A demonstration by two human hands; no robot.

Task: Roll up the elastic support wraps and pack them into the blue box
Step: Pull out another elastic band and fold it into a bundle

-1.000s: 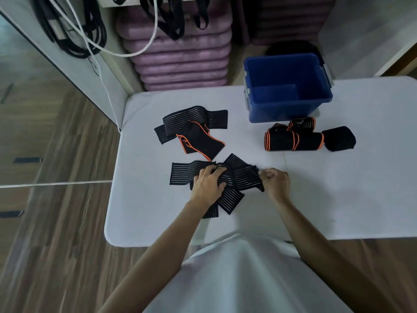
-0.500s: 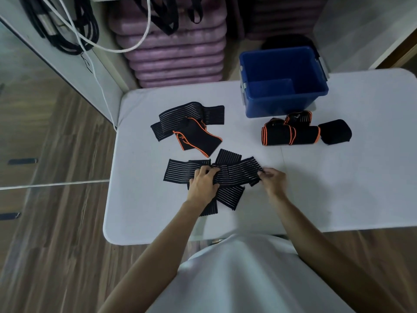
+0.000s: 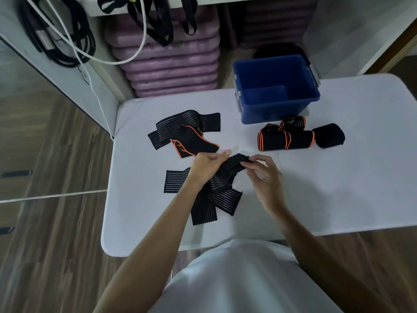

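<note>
A black striped elastic wrap [image 3: 222, 175] is lifted off the white table [image 3: 338, 190] at its upper end. My left hand [image 3: 206, 164] grips its middle and my right hand [image 3: 262, 171] pinches its end. The rest of the wrap trails on the table, crossing other loose striped strips [image 3: 214, 203]. A second loose pile, striped with an orange-edged piece [image 3: 191, 141], lies at the back left. Rolled wraps with orange trim [image 3: 285, 140] and a plain black roll [image 3: 330, 137] lie in front of the blue box [image 3: 279, 105], which holds no wraps.
Stacked purple mats [image 3: 171, 64] stand behind the table. Black straps and a white cord [image 3: 90, 55] hang at the back left. Wood floor lies to the left, below the table's edge.
Both hands have lifted the end of the striped wrap off the table and drawn closer together. Earlier they pressed it flat on the table.
</note>
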